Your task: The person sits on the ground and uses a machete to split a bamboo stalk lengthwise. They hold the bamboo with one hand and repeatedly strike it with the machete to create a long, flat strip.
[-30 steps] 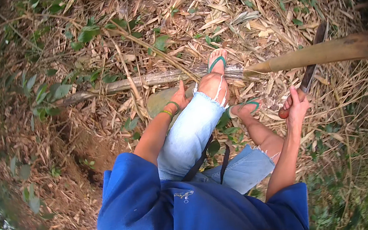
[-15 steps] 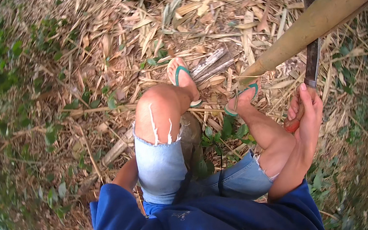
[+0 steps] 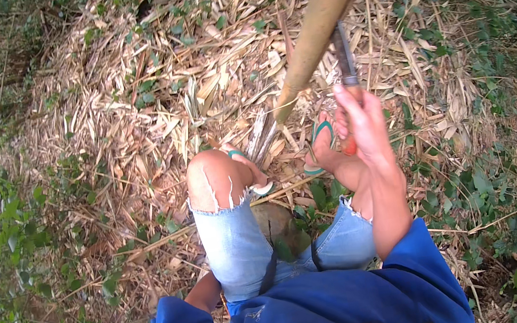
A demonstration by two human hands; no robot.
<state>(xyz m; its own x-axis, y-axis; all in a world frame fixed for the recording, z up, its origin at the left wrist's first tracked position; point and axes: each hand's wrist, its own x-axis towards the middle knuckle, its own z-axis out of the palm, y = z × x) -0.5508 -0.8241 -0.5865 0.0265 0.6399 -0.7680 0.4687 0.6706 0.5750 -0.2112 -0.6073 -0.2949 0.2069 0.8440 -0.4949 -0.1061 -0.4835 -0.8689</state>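
Observation:
My right hand (image 3: 364, 120) is closed round the reddish handle of a machete (image 3: 344, 55), thumb lying along its top. The dark blade points away from me and passes behind a thick tan bamboo pole (image 3: 320, 18), showing again on its far side. Whether blade and pole touch I cannot tell. The pole slants up to the right, its narrow lower end beside a weathered split piece of wood (image 3: 261, 135) near my feet. My left forearm (image 3: 204, 292) hangs beside my left thigh, and the hand itself is hidden.
My feet in green-strapped flip-flops (image 3: 321, 140) stand close to the pole's lower end. Dry bamboo leaves and sheaths (image 3: 116, 130) litter the ground. Green plants (image 3: 22, 221) grow at the left and right. A rounded grey-brown object (image 3: 276, 223) lies between my knees.
The view has swung to the right, so pole, machete and right hand appear further left. The pole looks steeper. My right hand still grips the machete.

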